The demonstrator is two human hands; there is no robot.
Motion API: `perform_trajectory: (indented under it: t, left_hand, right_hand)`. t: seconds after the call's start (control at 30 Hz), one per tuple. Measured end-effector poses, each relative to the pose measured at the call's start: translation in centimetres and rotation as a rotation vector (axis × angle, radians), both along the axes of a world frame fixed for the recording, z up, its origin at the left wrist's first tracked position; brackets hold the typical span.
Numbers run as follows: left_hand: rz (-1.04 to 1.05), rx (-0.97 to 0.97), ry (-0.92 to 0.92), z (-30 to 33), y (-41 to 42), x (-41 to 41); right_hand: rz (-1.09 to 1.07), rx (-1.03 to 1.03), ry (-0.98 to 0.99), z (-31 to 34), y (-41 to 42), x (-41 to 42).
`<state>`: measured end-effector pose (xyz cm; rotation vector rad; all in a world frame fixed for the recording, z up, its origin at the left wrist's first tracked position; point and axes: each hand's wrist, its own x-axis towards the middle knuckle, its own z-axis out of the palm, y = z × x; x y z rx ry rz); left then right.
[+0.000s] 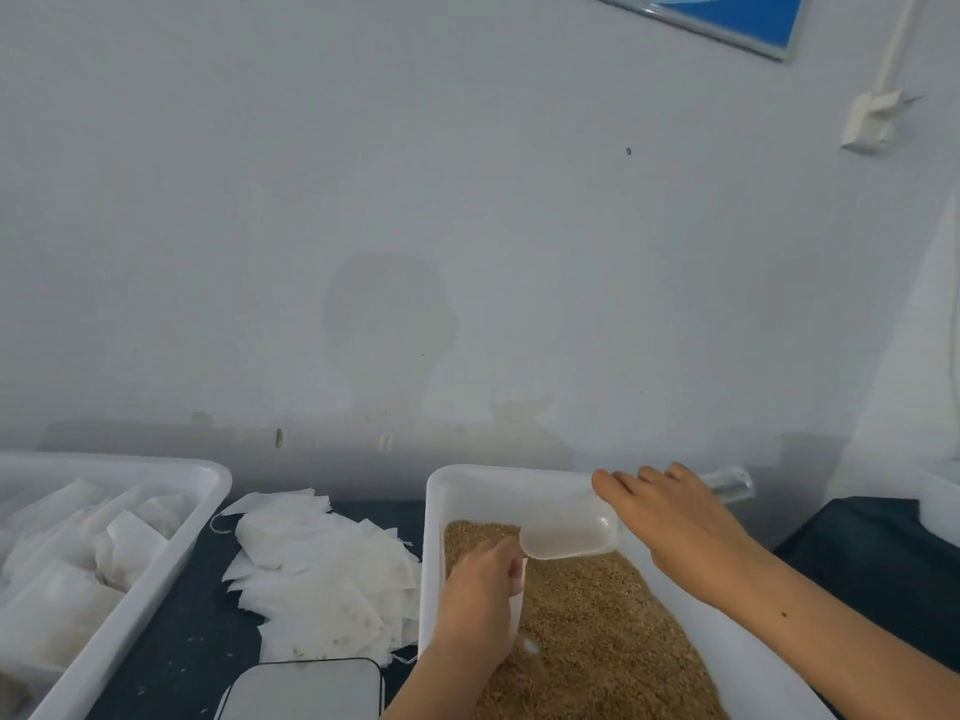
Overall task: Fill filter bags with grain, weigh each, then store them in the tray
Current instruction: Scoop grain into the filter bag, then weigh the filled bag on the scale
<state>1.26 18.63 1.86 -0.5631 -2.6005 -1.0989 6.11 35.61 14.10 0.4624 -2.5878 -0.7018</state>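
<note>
A white rectangular plastic tub [434,517] sits on the dark counter [208,605], holding a bed of golden-brown grain [597,631] that covers its floor. Both hands work above it.

The left hand [480,584] reaches in over the tub's near-left side, its fingers curled and its grip clenched around the top of a thin white filter bag [519,600]. The bag hangs below the fingers, just above or touching the grain; only its right edge shows past the hand, so how wide its mouth stands cannot be told.

The right hand [675,517] comes in from the right with the forearm crossing the tub's right wall. It holds a translucent white plastic scoop [569,537], fingers lying over the top of the scoop's back end and the handle hidden beneath the palm. The scoop's rounded bowl points left toward the left hand, its tip just beside the left fingers and the bag. Whether there is grain in the bowl cannot be told.

To the left of the tub, a loose heap of flat empty white filter bags [322,569] lies on the counter. Further left stands a second white plastic tray [197,491] containing filled white bags [67,579]. At the bottom edge, between tray and tub, is a flat grey scale with a dark rim [306,688].
</note>
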Motion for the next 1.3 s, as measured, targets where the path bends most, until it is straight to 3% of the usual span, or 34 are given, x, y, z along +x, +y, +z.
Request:
perform_trajectory:
  t: [0.1, 0.27, 0.47, 0.57, 0.63, 0.7, 0.8, 0.87, 1.0, 1.13, 1.3]
  left_hand:
    - [0.008, -0.050, 0.004, -0.2, 0.0, -0.3]
    - [-0.018, -0.075, 0.007, 0.0, 0.1, -0.4]
    - [-0.039, -0.048, -0.003, 0.9, -0.1, 0.2]
    - [-0.126, 0.137, 0.026, 1.4, -0.3, 1.0]
    - [-0.163, 0.234, 0.015, 1.8, -0.4, 1.3]
    - [-0.164, 0.358, 0.018, 2.4, -0.7, 1.7]
    - [-0.161, 0.571, 0.030, 3.5, -0.9, 2.5]
    - [-0.184, 0.695, -0.024, 4.1, -1.0, 3.2]
    - [-0.178, 0.894, -0.088, 5.6, -2.3, 4.0]
    - [-0.188, 0.862, -0.003, 6.8, -4.7, 4.3]
    - [-0.137, 0.807, 0.077, 7.1, -8.7, 5.3]
  right_hand:
    - [-0.210, -0.231, -0.174, -2.5, 0.6, -0.4]
    - [-0.364, -0.518, -0.405, -7.7, 0.7, -0.4]
    - [-0.498, -0.412, -0.501, -11.0, -0.6, 0.1]
    - [-0.483, -0.381, -0.435, -10.7, -1.2, 0.3]
    - [-0.440, -0.464, -0.446, -9.7, -1.2, 0.1]
    - [-0.335, -0.791, -0.533, -8.6, -1.3, -0.1]
    - [-0.166, -1.548, -0.694, -7.2, -2.7, 0.6]
    - [-0.093, -1.773, -0.709, -6.9, -3.6, 1.0]
    - [0.054, -1.961, -0.694, -6.2, -6.0, 1.7]
    - [0.153, -1.990, -0.630, -5.8, -8.9, 2.5]
    - [0.168, -1.905, -0.406, -5.6, -13.4, 3.5]
